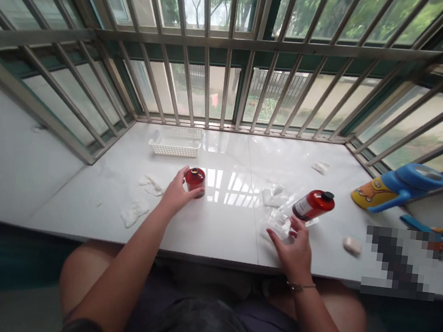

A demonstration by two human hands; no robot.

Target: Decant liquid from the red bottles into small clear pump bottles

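On the white counter, a red see-through bottle (196,182) stands upright with its dark-rimmed neck uncapped. My left hand (178,193) is closed round its side, thumb in front and fingers behind. My right hand (295,249) is low over the counter with thumb and fingers apart. Crumpled clear plastic wrapping (280,222) lies at its fingertips; whether they touch it I cannot tell. Just beyond that hand is a second red bottle (313,205), with a black top and a pale label, looking tilted to the right.
A white perforated basket (176,142) sits at the back left. Crumpled tissues (134,213) lie near my left arm. To the right are a blue and yellow cup (397,188), a small pale block (352,246) and a blurred-out patch. Metal bars (225,92) close off the window behind.
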